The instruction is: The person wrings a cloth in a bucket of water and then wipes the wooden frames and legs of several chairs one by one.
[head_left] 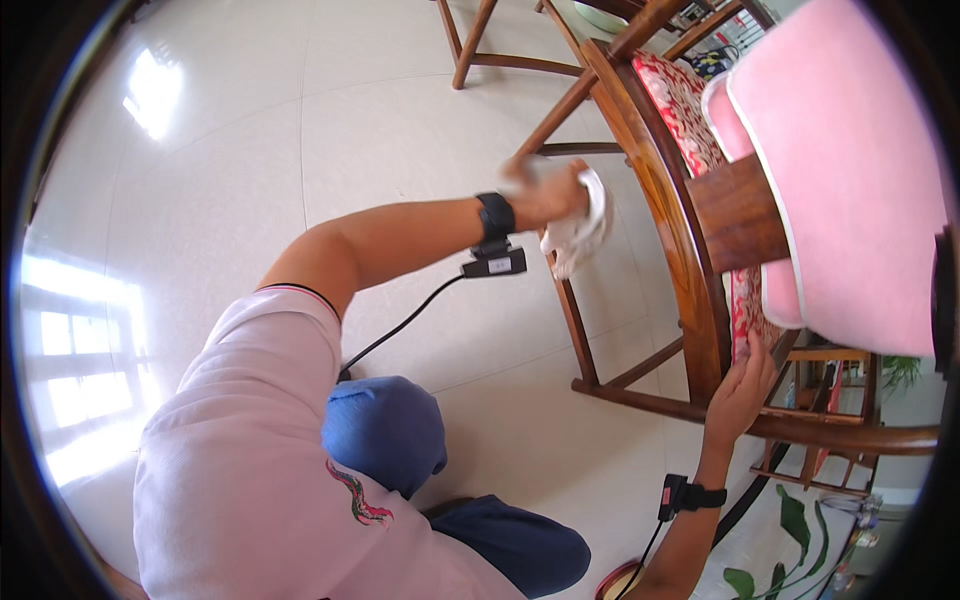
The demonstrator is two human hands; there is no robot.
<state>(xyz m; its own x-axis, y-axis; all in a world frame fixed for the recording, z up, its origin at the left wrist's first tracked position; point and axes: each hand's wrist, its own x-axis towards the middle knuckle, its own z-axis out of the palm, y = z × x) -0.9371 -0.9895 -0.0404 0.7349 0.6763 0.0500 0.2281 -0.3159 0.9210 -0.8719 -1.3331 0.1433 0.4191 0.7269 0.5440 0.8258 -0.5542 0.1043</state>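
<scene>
Ideally, the left hand [550, 195], clutching a white cloth [582, 240], wipes the wooden armchair [655, 170] evenly, the right hand [742, 390] flat-fingered against its red-patterned seat cushion [680, 105].

Home: wooden chair [655, 180], tiled floor [400, 130], leafy plant [793, 518].

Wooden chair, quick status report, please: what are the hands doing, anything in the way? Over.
Left hand, blurred, holds white cloth beside wooden chair. Right hand at chair's edge, by red patterned cushion. Nothing visibly blocking cloth.
</scene>
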